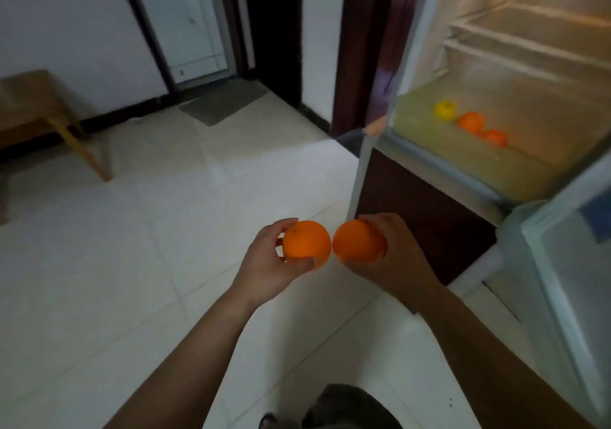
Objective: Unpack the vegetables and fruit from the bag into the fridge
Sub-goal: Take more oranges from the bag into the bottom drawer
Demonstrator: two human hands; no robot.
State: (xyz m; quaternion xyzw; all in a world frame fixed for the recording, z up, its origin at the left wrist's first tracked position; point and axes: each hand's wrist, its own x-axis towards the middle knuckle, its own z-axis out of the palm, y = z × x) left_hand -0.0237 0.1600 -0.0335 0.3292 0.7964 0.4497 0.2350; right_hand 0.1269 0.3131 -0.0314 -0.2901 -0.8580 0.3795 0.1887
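Altogether 4 oranges (306,240): left hand (264,261) 1, right hand (401,256) 1, fridge (446,168) 2.

Bare forearms extended forward, left hand (264,261) curled round left orange (306,240), right hand (401,256) gripping right orange (357,241), hands side by side

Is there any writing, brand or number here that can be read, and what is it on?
No text here can be read.
Blue patch on the fridge door: too blurred to read.
Small dark mark on the white door: too small to read.
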